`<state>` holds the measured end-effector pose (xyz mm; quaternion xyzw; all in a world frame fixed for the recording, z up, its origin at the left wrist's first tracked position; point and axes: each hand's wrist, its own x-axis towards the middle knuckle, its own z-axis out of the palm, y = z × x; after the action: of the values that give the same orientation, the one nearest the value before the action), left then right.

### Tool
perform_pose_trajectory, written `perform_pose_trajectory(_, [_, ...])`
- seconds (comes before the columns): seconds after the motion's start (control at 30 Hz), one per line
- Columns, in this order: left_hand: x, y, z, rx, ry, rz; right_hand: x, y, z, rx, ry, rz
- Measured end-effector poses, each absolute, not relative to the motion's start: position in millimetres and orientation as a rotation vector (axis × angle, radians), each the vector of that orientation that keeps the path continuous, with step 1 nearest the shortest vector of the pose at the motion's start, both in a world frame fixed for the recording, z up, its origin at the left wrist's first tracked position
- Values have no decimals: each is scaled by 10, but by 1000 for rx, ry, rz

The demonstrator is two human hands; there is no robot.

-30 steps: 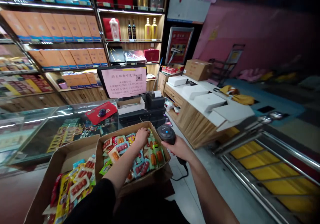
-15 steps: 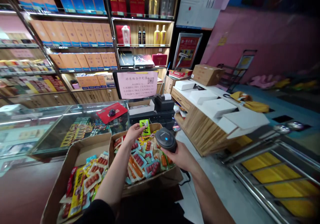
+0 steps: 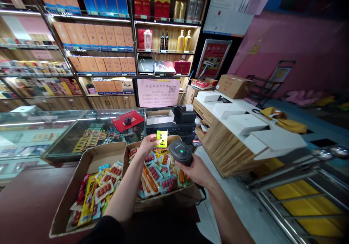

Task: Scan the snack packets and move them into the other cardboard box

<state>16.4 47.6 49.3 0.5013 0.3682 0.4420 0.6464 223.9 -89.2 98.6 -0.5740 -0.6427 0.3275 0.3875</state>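
My left hand (image 3: 149, 144) pinches a small yellow-green snack packet (image 3: 162, 138) with dark lettering, held up over the far side of a cardboard box. Around the handle of a dark grey barcode scanner (image 3: 180, 152) my right hand (image 3: 198, 169) is closed; a green light glows on its top, and its head faces the packet. Below both hands, the right-hand cardboard box (image 3: 174, 196) holds several sealed sausage packs (image 3: 151, 178). Beside it on the left stands a second cardboard box (image 3: 61, 200), with more sausage packs and long yellow packets (image 3: 87, 202) inside.
Behind the boxes stand a screen covered by a pink notice (image 3: 158, 92) and a black printer (image 3: 185, 114). A red envelope (image 3: 127, 121) lies on the glass display case (image 3: 65, 138). White boxes (image 3: 242, 122) sit on the right counter; a metal railing (image 3: 289, 175) is nearer.
The scanner's light has turned from blue to green, and the packet looks brighter. Both hands keep nearly the same pose, while the surroundings have shifted slightly to the right in view.
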Motion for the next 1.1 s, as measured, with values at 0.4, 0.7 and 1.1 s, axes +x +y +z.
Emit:
perform_pose_trajectory(0.4, [-171,413,348,1063,958,1190,2313,-802,933,-1526,-1729,833])
perform_pose_trajectory(0.7, [-1568,-219,228,775,1343,1547,2263,-577,901,-1756,-1921,679])
perform_pose_trajectory(1.1, [-1718,-570,219,841,1536,1609,2370,-482,856,-1812,-1869,829])
